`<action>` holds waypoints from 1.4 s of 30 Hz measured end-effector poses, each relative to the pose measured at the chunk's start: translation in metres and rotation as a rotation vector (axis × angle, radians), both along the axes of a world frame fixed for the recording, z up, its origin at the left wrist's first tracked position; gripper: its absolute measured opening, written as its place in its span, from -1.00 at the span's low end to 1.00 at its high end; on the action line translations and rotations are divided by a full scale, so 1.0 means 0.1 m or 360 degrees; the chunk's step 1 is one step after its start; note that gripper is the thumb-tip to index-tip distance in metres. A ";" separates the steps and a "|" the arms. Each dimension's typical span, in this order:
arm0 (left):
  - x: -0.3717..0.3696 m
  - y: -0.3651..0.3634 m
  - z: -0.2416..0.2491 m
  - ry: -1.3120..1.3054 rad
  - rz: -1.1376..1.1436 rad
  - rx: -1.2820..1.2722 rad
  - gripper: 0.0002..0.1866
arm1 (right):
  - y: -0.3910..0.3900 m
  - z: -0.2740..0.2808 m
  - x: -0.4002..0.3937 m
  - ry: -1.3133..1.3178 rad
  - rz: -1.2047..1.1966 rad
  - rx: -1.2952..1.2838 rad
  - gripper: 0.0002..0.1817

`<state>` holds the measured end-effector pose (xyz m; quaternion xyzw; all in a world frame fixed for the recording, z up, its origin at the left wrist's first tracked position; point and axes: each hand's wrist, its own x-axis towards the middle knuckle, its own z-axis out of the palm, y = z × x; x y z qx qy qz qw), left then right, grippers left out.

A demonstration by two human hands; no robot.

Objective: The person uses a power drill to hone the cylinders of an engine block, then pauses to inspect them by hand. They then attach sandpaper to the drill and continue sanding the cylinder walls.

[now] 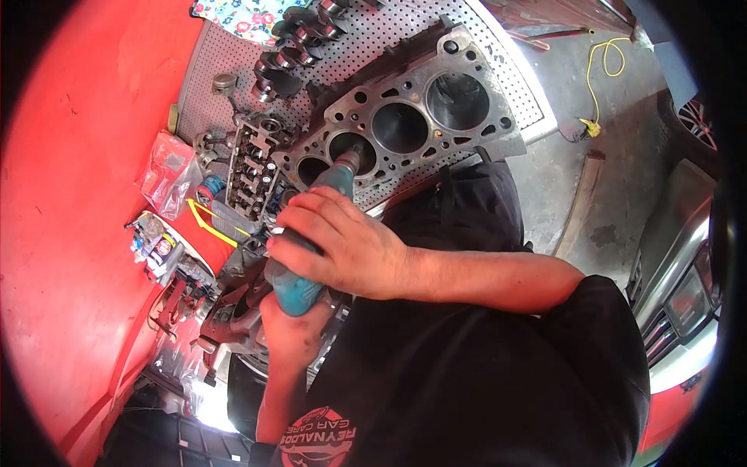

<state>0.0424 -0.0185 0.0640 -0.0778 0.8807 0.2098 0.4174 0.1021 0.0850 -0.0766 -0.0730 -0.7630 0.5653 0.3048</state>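
My right hand (350, 245) is wrapped over the top of a teal and black power drill (297, 292). My left hand (294, 331) grips the drill lower down, its fingers partly hidden behind the tool. The drill's front end (348, 161) points into one of the round cylinder bores of a metal engine block (420, 159). Whatever bit or tool it carries inside the bore is hard to make out. The block lies with its bores facing up, and the bore at the near left end is partly covered by the drill.
The block rests on a perforated metal table (226, 58). A crankshaft (284, 62), a piston (225, 84) and a cylinder head (253, 167) lie beside it. Plastic bags (167, 171) sit by the red wall (70, 194). A yellow cord (593, 78) and a wooden plank (582, 202) are on the floor.
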 end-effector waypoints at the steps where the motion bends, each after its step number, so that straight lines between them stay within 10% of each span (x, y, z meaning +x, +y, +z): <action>1: 0.00 0.00 0.04 0.0025 -0.0026 0.0021 -0.74 | -0.01 0.03 -0.01 0.0019 -0.0004 0.0018 -0.41; 12: -0.02 -0.03 0.28 0.0011 0.0009 0.0066 -0.44 | -0.07 0.19 -0.04 0.0085 0.0009 -0.0056 -0.40; 42: 0.01 -0.04 0.06 0.0015 0.0095 -0.0025 -0.73 | -0.02 0.01 -0.06 0.0078 0.0020 -0.0067 -0.41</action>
